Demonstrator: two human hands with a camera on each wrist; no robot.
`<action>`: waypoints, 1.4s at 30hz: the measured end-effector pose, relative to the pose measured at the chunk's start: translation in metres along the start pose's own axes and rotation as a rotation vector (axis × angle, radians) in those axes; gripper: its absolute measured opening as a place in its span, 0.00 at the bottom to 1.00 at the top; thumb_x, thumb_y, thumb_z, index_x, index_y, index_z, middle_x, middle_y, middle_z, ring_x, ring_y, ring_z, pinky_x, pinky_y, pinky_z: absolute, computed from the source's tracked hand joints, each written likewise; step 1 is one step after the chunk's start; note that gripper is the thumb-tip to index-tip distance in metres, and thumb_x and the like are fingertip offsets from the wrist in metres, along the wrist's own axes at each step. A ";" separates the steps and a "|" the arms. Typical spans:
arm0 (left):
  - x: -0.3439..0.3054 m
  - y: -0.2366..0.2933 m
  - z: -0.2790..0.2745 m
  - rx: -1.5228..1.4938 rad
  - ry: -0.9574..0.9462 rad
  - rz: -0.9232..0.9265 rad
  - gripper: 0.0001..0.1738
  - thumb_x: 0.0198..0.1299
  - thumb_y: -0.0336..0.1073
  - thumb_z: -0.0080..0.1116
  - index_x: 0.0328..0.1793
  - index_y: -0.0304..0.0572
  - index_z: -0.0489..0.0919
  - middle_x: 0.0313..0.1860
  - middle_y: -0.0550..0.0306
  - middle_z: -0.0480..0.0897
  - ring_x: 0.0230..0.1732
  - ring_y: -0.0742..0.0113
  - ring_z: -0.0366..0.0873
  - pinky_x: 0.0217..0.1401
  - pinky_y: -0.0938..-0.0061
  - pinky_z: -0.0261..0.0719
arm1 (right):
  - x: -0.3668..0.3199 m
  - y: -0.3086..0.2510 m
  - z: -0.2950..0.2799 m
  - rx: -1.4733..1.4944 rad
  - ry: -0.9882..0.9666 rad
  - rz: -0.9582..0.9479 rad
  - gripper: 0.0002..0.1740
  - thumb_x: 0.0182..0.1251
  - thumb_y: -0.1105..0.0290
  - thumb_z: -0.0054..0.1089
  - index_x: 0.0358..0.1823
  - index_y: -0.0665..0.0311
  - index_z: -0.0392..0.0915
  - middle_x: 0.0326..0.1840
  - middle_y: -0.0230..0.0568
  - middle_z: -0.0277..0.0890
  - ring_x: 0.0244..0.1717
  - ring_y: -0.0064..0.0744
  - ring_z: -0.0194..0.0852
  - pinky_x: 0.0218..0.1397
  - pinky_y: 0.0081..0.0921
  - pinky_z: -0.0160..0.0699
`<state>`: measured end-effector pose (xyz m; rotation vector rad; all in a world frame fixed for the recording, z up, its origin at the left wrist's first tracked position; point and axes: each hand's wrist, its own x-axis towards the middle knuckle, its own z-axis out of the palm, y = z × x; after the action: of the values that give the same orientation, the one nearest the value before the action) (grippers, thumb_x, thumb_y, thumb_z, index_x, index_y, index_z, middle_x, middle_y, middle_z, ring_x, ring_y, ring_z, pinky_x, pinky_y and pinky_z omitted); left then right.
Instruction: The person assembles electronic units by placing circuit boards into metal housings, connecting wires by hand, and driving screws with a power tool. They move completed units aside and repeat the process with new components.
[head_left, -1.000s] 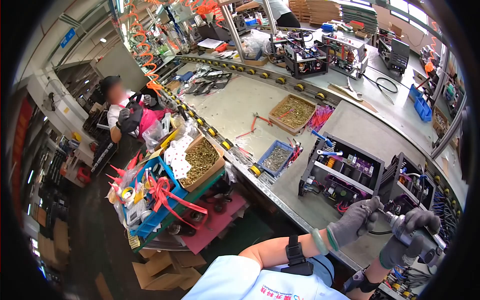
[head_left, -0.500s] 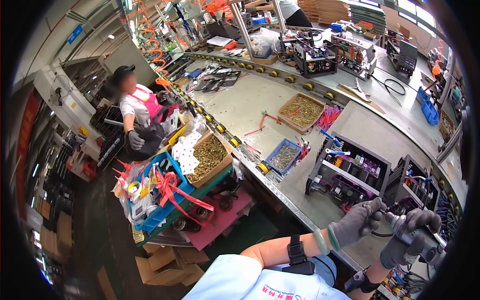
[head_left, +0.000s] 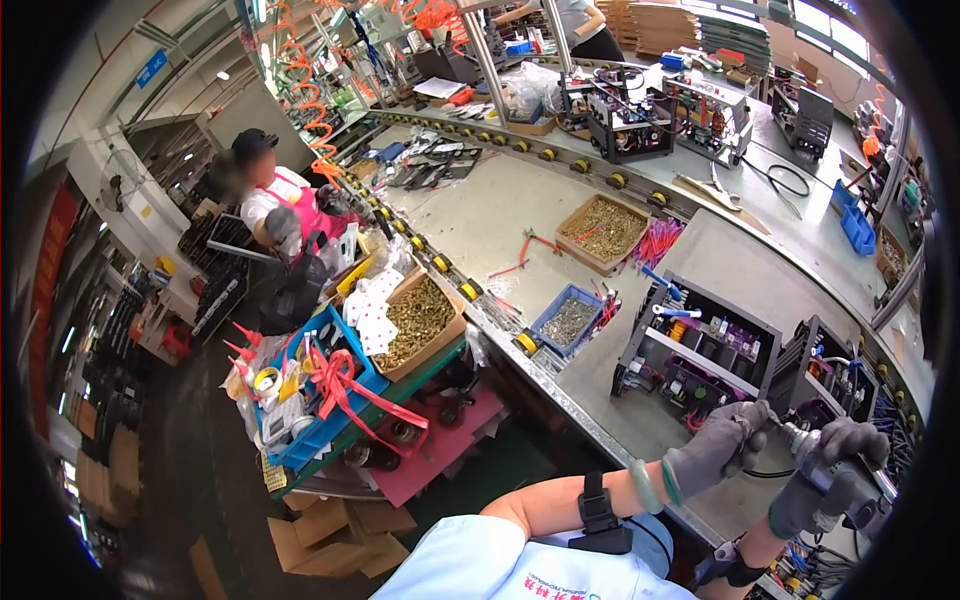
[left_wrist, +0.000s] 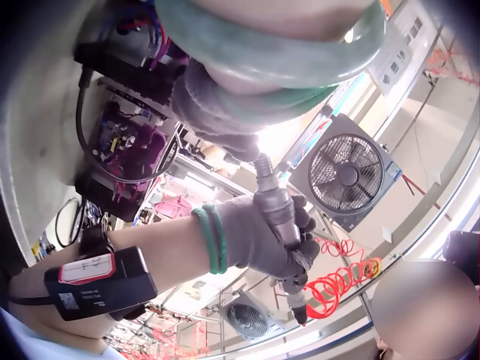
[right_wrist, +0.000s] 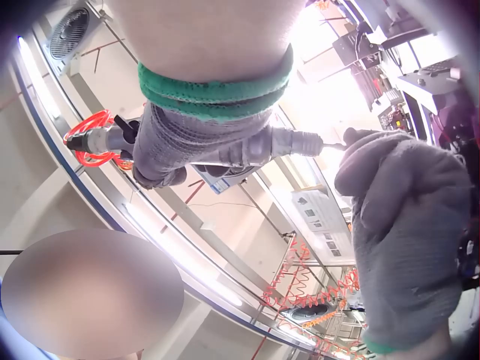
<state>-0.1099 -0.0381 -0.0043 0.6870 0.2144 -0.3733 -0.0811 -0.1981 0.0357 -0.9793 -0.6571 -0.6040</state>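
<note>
My gloved right hand (head_left: 825, 485) grips the grey body of an air screwdriver (left_wrist: 276, 210), its fingers wrapped round it. The tool's narrow bit (right_wrist: 332, 145) points at my gloved left hand (head_left: 715, 452). The left fingers are curled, with thumb and fingertips pinched at the bit's tip in the right wrist view. Whether a screw sits there I cannot tell, as the glove hides it. Just beyond the hands stand two open black metal chassis: a nearer unit (head_left: 700, 345) with circuit boards, wires and blue-ended leads, and a second unit (head_left: 830, 365) at its right.
On the bench are a blue tray of screws (head_left: 568, 320), a carton of brass-coloured parts (head_left: 603, 232) and red-handled pliers (head_left: 525, 252). A roller track (head_left: 470, 290) edges the bench. Left stands a cart with a blue bin (head_left: 300, 440) and another carton (head_left: 425, 325). A coworker (head_left: 285, 205) is beyond.
The view has swung slightly left, then steadied. Both hands stay together at the tool's tip, shifting slightly. The coworker's gloved hand lowers, then rises to the chest.
</note>
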 end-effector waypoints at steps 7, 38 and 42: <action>0.004 -0.008 -0.001 -0.044 -0.020 0.002 0.17 0.72 0.57 0.52 0.44 0.54 0.77 0.21 0.72 0.72 0.14 0.82 0.67 0.10 0.86 0.56 | -0.005 -0.002 -0.003 -0.037 0.075 -0.010 0.36 0.51 0.57 0.68 0.62 0.64 0.72 0.35 0.33 0.62 0.31 0.24 0.66 0.37 0.26 0.65; 0.120 0.085 0.035 2.037 0.083 0.666 0.28 0.60 0.49 0.63 0.61 0.39 0.79 0.47 0.44 0.85 0.53 0.50 0.82 0.59 0.58 0.75 | 0.130 0.007 -0.063 0.093 0.181 0.158 0.20 0.62 0.78 0.64 0.55 0.63 0.72 0.36 0.39 0.77 0.27 0.27 0.79 0.19 0.20 0.74; 0.132 0.065 0.037 2.281 0.013 0.436 0.49 0.51 0.72 0.58 0.65 0.35 0.76 0.59 0.44 0.80 0.70 0.52 0.69 0.76 0.57 0.54 | 0.113 0.045 -0.057 0.091 0.172 0.323 0.22 0.60 0.75 0.69 0.56 0.65 0.73 0.39 0.40 0.78 0.30 0.28 0.80 0.31 0.23 0.82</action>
<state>0.0391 -0.0511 0.0196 2.9043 -0.5182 -0.0192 0.0383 -0.2482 0.0714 -0.9132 -0.3602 -0.3643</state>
